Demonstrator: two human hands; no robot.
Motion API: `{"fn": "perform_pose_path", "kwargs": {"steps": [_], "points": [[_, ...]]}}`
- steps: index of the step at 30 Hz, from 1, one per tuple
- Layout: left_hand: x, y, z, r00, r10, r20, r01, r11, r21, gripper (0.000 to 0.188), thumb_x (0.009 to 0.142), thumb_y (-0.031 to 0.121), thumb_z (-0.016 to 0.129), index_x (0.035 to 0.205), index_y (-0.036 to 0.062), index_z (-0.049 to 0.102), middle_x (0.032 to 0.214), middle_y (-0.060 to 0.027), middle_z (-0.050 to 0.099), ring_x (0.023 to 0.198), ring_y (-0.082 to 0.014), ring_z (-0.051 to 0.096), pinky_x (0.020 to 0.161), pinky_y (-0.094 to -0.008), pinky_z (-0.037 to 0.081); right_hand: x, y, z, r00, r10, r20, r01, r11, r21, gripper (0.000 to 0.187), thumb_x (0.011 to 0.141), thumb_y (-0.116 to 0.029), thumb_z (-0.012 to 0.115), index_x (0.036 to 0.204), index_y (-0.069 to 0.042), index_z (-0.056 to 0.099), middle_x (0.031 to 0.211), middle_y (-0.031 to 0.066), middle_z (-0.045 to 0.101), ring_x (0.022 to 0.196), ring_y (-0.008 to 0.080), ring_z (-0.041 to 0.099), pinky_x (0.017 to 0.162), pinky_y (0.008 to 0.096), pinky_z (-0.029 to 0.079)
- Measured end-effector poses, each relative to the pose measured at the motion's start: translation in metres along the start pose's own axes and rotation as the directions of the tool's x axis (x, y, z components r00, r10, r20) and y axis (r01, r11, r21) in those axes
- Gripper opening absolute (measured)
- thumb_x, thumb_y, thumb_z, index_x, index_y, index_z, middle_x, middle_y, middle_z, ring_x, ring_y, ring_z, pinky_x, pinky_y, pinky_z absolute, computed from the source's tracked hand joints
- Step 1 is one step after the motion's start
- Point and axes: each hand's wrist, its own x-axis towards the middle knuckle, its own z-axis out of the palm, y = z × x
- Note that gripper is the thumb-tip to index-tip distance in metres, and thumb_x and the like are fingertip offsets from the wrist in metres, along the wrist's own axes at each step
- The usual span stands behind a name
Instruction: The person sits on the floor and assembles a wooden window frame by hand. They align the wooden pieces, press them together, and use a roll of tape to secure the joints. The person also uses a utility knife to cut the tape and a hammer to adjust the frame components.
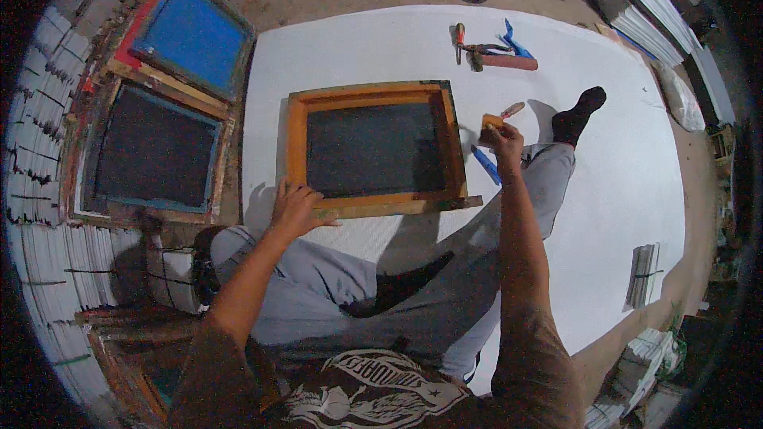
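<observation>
Wooden frame (pixel 297 143) with dark mesh (pixel 377 147) stands in front of the seated wearer on a white surface (pixel 612 191), slightly left of my head view's centre. I log the left hand (pixel 295 209) as closed on the frame's near left corner, fingers over the rail, thumb along its outer side. Right hand (pixel 509 141), well to the right of the left one, pinches a small orange-brown block (pixel 492 121) just off the frame's right rail; I cannot tell whether the block touches the surface. Near that hand I note a blue strip (pixel 486 165) and a small wooden-handled tool (pixel 513 110). Farther out, grouped together: an orange-handled screwdriver (pixel 459 40), pliers (pixel 489 48), a crumpled blue piece (pixel 517 40) and a reddish-brown bar (pixel 509 62). On writing: the wearer's dark shirt (pixel 540 349) carries a pale chest print (pixel 381 385) with arched lettering and a star, partly folded; I record it as lettering only. Marks on the tools are too small for me to resolve. Left of the surface I see a blue-panelled frame (pixel 195 36) and a dark-panelled one (pixel 155 149).
</observation>
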Motion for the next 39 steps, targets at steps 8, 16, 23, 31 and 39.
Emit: {"fn": "perform_pose_path", "kwargs": {"steps": [8,16,23,31,39], "points": [[0.057,0.099,-0.096,0.980,-0.049,-0.195,-0.091,0.757,-0.647,0.061,0.077,0.051,0.081,0.113,0.0029,0.071,0.113,-0.0172,0.069,0.110,-0.0328,0.063,0.097,-0.0415,0.048,-0.123,-0.122,0.045,0.882,0.088,0.463,-0.257,0.913,0.316,0.025,0.096,-0.021,0.066,0.109,0.001,0.068,0.095,0.0062,0.071,0.082,0.0145,0.065,0.078,0.0308,0.052],[0.044,0.126,-0.124,0.992,0.027,-0.126,-0.104,0.744,-0.660,0.048,0.079,0.041,0.081,0.101,-0.0009,0.074,0.097,-0.0166,0.074,0.086,-0.0256,0.071,0.075,-0.0367,0.054,-0.184,-0.137,0.102,0.801,-0.071,0.594,-0.108,0.959,0.261,0.016,0.089,-0.011,0.072,0.099,0.001,0.072,0.086,0.0045,0.071,0.076,0.0125,0.066,0.068,0.0282,0.053],[0.020,0.115,-0.117,0.993,-0.062,-0.099,-0.039,0.617,-0.786,0.037,0.083,0.035,0.079,0.087,-0.0017,0.076,0.079,-0.0159,0.073,0.071,-0.0212,0.071,0.065,-0.0356,0.053,-0.195,-0.143,0.122,0.781,-0.070,0.620,0.013,0.995,0.095,0.023,0.087,-0.017,0.075,0.099,0.002,0.070,0.090,0.0084,0.074,0.079,0.0135,0.068,0.066,0.0301,0.057],[0.018,0.098,-0.105,0.928,-0.126,-0.349,-0.125,0.780,-0.614,0.039,0.084,0.036,0.079,0.086,-0.0026,0.075,0.067,-0.0119,0.068,0.059,-0.0155,0.062,0.057,-0.0334,0.048,-0.224,-0.119,0.123,0.856,-0.410,0.314,0.473,0.867,-0.156,0.063,0.069,-0.022,0.091,0.115,0.000,0.054,0.086,0.0096,0.061,0.081,0.0186,0.061,0.070,0.0326,0.048],[0.019,0.085,-0.103,0.949,-0.213,-0.233,-0.013,0.712,-0.702,0.038,0.085,0.035,0.078,0.085,-0.0024,0.075,0.064,-0.0108,0.067,0.058,-0.0138,0.061,0.056,-0.0326,0.047,-0.225,-0.075,0.136,0.846,-0.489,0.210,0.490,0.870,0.054,0.055,0.067,-0.021,0.084,0.112,-0.004,0.057,0.099,0.0158,0.061,0.089,0.0370,0.060,0.076,0.0445,0.050]]}}
